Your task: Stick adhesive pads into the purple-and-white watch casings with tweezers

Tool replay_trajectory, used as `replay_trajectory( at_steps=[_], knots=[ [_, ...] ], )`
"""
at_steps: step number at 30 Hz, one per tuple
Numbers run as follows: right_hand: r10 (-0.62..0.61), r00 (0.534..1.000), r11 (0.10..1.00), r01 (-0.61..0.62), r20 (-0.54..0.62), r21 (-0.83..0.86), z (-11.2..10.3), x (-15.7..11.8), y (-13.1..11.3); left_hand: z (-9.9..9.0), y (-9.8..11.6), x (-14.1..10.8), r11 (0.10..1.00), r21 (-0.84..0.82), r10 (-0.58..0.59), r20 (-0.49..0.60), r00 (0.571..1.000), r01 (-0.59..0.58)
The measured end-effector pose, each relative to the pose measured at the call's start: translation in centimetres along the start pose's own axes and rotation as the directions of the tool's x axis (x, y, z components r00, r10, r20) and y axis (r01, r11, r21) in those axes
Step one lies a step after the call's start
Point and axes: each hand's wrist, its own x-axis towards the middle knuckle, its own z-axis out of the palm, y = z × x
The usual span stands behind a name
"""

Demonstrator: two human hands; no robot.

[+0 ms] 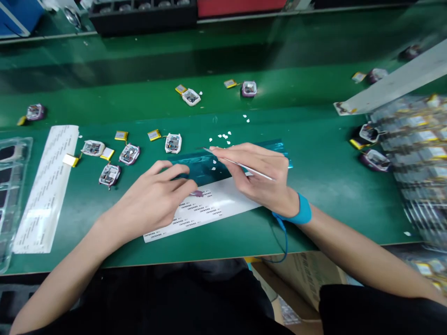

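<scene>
My right hand [260,174], with a blue wrist strap [303,209], grips thin metal tweezers [249,169] like a pen. Their tip points left over a blue film strip [206,170]. My left hand [155,195] is curled above a white printed sheet [206,207], its fingers closed on a small purple part [198,193]; most of that part is hidden. The blue film lies along the sheet's far side. Several tiny white pieces [224,136] are scattered on and beyond the film.
Several small open device housings with circuit boards [173,143] and yellow-edged batteries [154,135] lie about the green bench [331,200]. Another printed strip [45,186] and a clear tray [14,195] are at left. Stacked clear trays [422,158] and a white post [391,79] stand at right.
</scene>
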Motion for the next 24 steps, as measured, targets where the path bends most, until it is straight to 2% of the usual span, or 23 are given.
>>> replay_trajectory(
  at_steps=[1, 2, 3, 4, 5, 6, 7, 9, 10, 11, 12, 15, 17, 20, 24],
  knots=[
    [-0.012, 1.0, 1.0, 0.011, -0.018, -0.02, -0.4, 0.2, 0.0, 0.0, 0.3, 0.0, 0.99, -0.141, -0.045, -0.093, 0.995, 0.031],
    [-0.029, 0.999, 0.998, 0.028, -0.032, -0.048, -0.7, 0.4, -0.1, 0.0, 0.6, 0.1, 0.947, -0.314, -0.133, -0.196, 0.972, 0.067],
    [-0.047, 0.998, 0.996, 0.043, -0.046, -0.076, -1.0, 0.5, -0.1, 0.0, 0.8, 0.2, 0.859, -0.503, -0.265, -0.278, 0.923, 0.095],
    [-0.062, 0.996, 0.994, 0.055, -0.069, -0.098, -1.2, 0.6, -0.3, 0.0, 0.9, 0.3, 0.726, -0.68, -0.418, -0.312, 0.853, 0.107],
    [-0.08, 0.992, 0.992, 0.069, -0.098, -0.108, -1.4, 0.5, -0.4, 0.1, 0.9, 0.5, 0.561, -0.821, -0.564, -0.282, 0.776, 0.109],
    [-0.103, 0.986, 0.99, 0.089, -0.131, -0.109, -1.5, 0.5, -0.6, 0.2, 0.8, 0.7, 0.389, -0.915, -0.676, -0.202, 0.709, 0.109],
    [-0.131, 0.98, 0.988, 0.115, -0.153, -0.106, -1.6, 0.4, -0.9, 0.3, 0.6, 0.9, 0.231, -0.967, -0.744, -0.1, 0.661, 0.113],
    [-0.168, 0.976, 0.983, 0.155, -0.141, -0.1, -1.7, 0.2, -1.4, 0.7, 0.0, 1.3, 0.001, -0.991, -0.787, 0.079, 0.612, 0.13],
    [-0.177, 0.979, 0.981, 0.167, -0.099, -0.1, -1.8, 0.1, -1.7, 1.0, -0.3, 1.4, -0.061, -0.987, -0.786, 0.138, 0.602, 0.147],
    [-0.181, 0.983, 0.979, 0.176, -0.038, -0.1, -2.0, 0.0, -2.0, 1.2, -0.5, 1.5, -0.084, -0.983, -0.785, 0.166, 0.597, 0.164],
    [-0.182, 0.983, 0.978, 0.184, 0.026, -0.1, -2.1, -0.1, -2.2, 1.5, -0.6, 1.5, -0.068, -0.982, -0.789, 0.161, 0.593, 0.177],
    [-0.248, 0.957, 0.959, 0.264, 0.151, -0.103, -2.3, -0.1, -2.8, 2.1, -0.3, 1.3, 0.089, -0.976, -0.824, 0.04, 0.566, 0.198],
    [-0.282, 0.945, 0.944, 0.304, 0.165, -0.13, -2.2, -0.1, -2.9, 2.3, 0.1, 1.2, 0.138, -0.973, -0.846, -0.019, 0.533, 0.185],
    [-0.273, 0.948, 0.942, 0.298, 0.162, -0.155, -1.8, -0.1, -2.9, 2.2, 0.8, 1.1, 0.071, -0.991, -0.871, -0.005, 0.492, 0.115],
    [-0.301, 0.935, 0.931, 0.331, 0.185, -0.156, -1.5, -0.2, -3.0, 1.9, 1.3, 1.3, 0.014, -0.998, -0.883, 0.014, 0.47, 0.054]
  ],
)
